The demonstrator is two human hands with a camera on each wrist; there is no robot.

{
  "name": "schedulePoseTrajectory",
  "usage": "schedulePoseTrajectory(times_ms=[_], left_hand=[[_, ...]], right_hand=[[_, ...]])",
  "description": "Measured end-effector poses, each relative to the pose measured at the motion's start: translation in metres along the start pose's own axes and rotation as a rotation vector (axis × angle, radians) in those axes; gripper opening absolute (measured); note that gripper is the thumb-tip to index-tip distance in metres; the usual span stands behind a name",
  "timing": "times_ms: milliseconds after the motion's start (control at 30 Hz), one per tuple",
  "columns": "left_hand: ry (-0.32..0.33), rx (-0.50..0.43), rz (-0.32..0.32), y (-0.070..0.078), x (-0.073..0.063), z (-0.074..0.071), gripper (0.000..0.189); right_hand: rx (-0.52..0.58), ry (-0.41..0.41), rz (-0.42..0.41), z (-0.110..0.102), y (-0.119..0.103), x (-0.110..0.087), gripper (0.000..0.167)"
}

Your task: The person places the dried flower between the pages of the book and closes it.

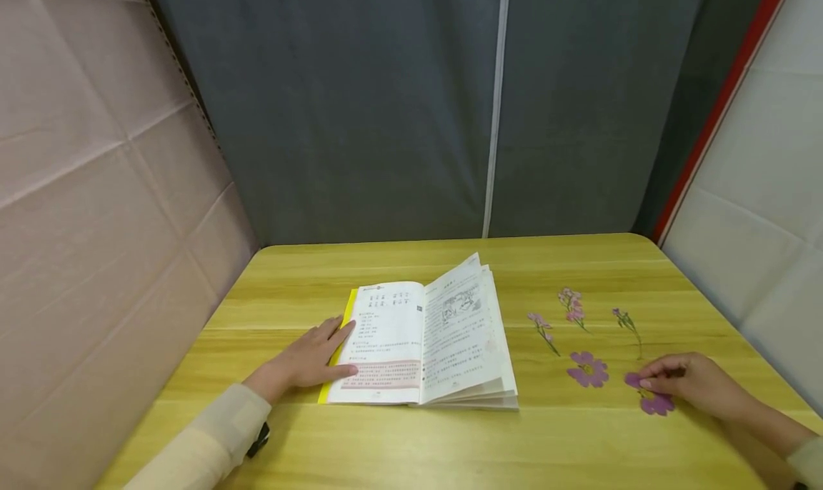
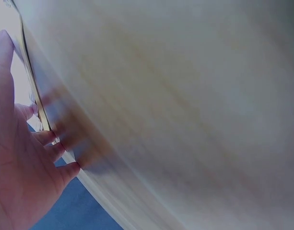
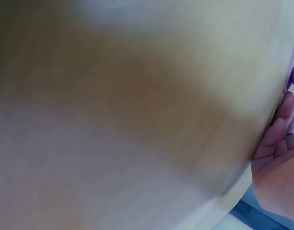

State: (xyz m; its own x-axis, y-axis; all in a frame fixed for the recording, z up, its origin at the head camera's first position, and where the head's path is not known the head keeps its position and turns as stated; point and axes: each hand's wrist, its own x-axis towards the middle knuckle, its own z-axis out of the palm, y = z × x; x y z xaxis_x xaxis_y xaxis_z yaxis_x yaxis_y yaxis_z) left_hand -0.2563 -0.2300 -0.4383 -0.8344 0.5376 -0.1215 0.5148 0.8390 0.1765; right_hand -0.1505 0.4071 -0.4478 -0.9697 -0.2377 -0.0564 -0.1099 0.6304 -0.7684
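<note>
An open book [image 1: 390,347] with a yellow cover edge lies on the wooden table [image 1: 386,447]. My left hand [image 1: 311,354] rests on its left margin, thumb and fingers spread over the page edge. At the right, my right hand [image 1: 701,384] pinches a purple pressed flower [image 1: 657,404] by a petal between thumb and fingertips, low over the table. In the right wrist view a strip of the purple flower [image 3: 290,74] shows at the fingertips. Another purple flower [image 1: 588,370] lies flat between the book and that hand.
Behind the purple flowers lie three small sprigs: a pink one [image 1: 572,306], a pale purple one [image 1: 542,327] and a thin green-stemmed one [image 1: 626,322]. The book's right-hand pages [image 1: 466,340] stand slightly raised. A grey curtain [image 1: 373,118] hangs beyond the table, with pale cloth walls on both sides.
</note>
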Motion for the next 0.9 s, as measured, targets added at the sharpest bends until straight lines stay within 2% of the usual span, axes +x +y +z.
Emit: schedulePoseTrajectory(times_ms=[267, 567, 767, 900], left_hand=[[0.006, 0.023, 0.007, 0.000, 0.001, -0.002, 0.097], [0.019, 0.046, 0.017, 0.000, 0.003, -0.005, 0.097], [0.020, 0.062, 0.018, -0.002, 0.003, -0.004, 0.099], [0.019, 0.062, 0.018, -0.002, 0.003, -0.002, 0.099]], right_hand=[[-0.023, 0.004, 0.059, -0.004, -0.008, 0.000, 0.020], [-0.024, 0.038, 0.038, -0.009, -0.009, -0.002, 0.018], [0.103, 0.010, 0.015, -0.017, -0.030, 0.008, 0.023], [0.232, 0.009, 0.051, -0.020, -0.051, 0.020, 0.028]])
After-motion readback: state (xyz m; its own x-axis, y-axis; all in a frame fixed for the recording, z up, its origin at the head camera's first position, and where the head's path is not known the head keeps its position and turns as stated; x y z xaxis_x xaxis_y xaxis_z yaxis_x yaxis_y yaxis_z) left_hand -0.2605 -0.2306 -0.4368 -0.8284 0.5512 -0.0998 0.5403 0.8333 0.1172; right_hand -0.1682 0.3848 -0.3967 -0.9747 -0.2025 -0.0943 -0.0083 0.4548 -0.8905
